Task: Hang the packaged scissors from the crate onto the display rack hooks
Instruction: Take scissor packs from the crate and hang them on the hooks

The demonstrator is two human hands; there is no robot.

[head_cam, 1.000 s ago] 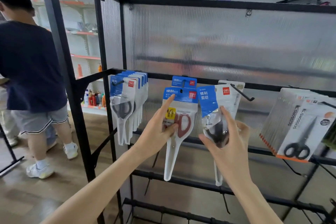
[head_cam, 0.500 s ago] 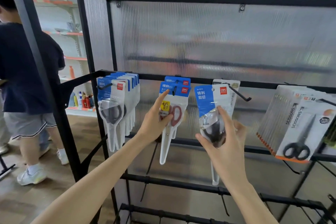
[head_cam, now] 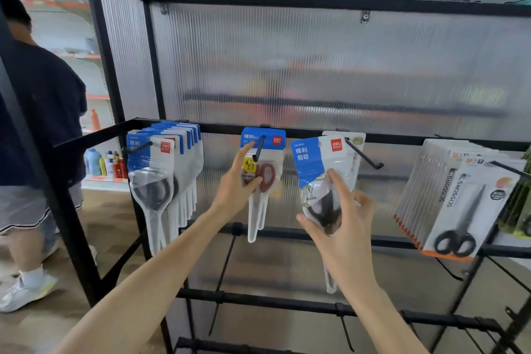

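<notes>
My left hand [head_cam: 237, 185] pinches a blue-and-white pack of red-handled scissors [head_cam: 265, 178] that hangs on the middle hook [head_cam: 258, 149] of the black display rack [head_cam: 316, 133]. My right hand [head_cam: 340, 220] grips a pack of black-handled scissors [head_cam: 316, 169] by its lower part, held tilted just left of a bare-tipped hook [head_cam: 365, 154]. A white pack [head_cam: 356, 149] hangs at the back of that hook. The crate is out of view.
A full row of black-handled scissors packs [head_cam: 163, 178] hangs on the left hook. Grey "SCISSORS" packs [head_cam: 459, 198] hang at the right. Lower rack bars [head_cam: 287, 300] carry bare hooks. A person in a dark shirt [head_cam: 34, 123] stands at the left beyond the frame post.
My left hand has pushed the red-handled pack back along the middle hook, so it now hangs against the pack behind. My right hand still holds its pack beside the neighbouring hook.
</notes>
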